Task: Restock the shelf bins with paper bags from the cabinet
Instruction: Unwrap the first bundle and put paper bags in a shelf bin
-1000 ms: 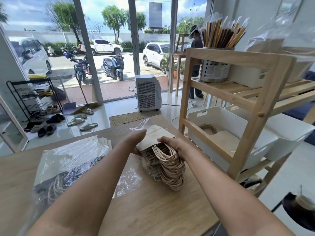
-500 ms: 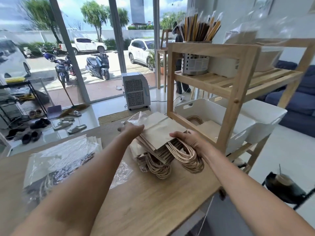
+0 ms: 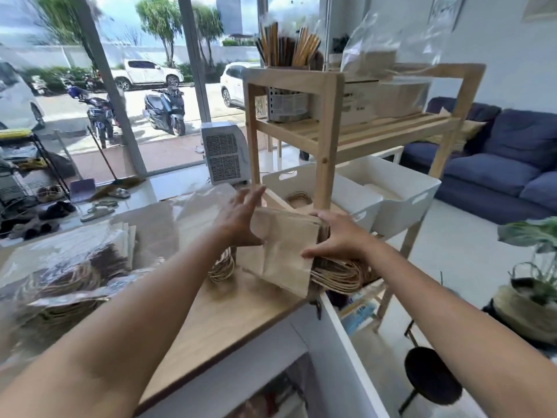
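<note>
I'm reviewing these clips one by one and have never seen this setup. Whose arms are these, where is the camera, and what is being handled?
There is no machine here: a person wears a wide-angle camera on the head, so you look down along their own arms. The left hand and right hand hold a stack of brown paper bags between them, its twisted handles hanging off the edge of the wooden counter. More bags in clear plastic wrap lie on the counter to the left. Just ahead stands a wooden shelf with white bins on its lower level; the nearer bin already holds some bags.
</note>
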The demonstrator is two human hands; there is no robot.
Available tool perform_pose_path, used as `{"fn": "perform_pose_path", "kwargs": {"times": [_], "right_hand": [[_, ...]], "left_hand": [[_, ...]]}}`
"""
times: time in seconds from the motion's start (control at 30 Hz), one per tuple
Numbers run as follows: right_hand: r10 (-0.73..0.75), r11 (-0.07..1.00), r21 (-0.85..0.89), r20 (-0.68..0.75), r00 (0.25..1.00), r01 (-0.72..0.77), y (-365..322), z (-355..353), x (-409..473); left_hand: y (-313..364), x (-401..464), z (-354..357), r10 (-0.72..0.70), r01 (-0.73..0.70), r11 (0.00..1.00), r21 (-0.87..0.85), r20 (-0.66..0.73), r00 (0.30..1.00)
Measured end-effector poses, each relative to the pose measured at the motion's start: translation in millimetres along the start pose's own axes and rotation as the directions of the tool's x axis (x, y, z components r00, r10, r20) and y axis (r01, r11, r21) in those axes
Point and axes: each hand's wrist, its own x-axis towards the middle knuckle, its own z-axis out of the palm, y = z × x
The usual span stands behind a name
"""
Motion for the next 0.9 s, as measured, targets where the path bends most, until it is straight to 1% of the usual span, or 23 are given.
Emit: {"fn": "perform_pose_path", "kwargs": {"times": [0.07,0.17,0.27,0.33,0.43,0.53,0.6,0.67,0.8,0.9], "right_hand": [[-0.039,0.991,-0.122,0.059,0.998,0.046,2,2,-5],[-0.071,0.968,-0.240,0.038,0.997,0.078,13,13,-10],[-0.059,0.931,-0.360,0.023,0.998,0.063,21,25,-11],[-0.007,0.926,-0.377,0.033,0.999,0.019,25,32,-10],[0.092,0.965,-0.253,0.051,0.994,-0.076,22,39,-8],[0.143,0.970,-0.198,0.001,0.990,-0.140,14,43,-6],[0.155,0.984,-0.082,-0.040,0.987,-0.158,7,48,-6],[0.186,0.982,0.028,-0.037,0.982,-0.185,2,53,-6],[0.255,0.965,0.060,-0.003,0.967,-0.255,-12,65,3],[0.305,0.940,0.168,-0.030,0.952,-0.296,-28,74,11]], "left_hand": [[10,-1,7,0.070,-0.074,0.993,0.093,0.048,0.996],[20,-1,13,0.128,-0.157,0.973,0.171,0.170,0.977],[26,-1,16,0.094,-0.146,0.967,0.210,0.236,0.967],[27,-3,17,0.059,-0.117,0.964,0.239,0.236,0.970],[16,-8,20,0.039,-0.084,0.981,0.177,0.245,0.969],[4,-10,22,0.028,-0.061,0.991,0.123,0.256,0.966],[-4,-9,24,0.036,-0.062,0.994,0.093,0.256,0.966],[-10,-8,25,0.041,-0.063,0.995,0.076,0.263,0.964],[-16,-6,27,0.052,-0.097,0.980,0.173,0.249,0.967],[-15,-1,27,0.073,-0.122,0.967,0.223,0.217,0.973]]}}
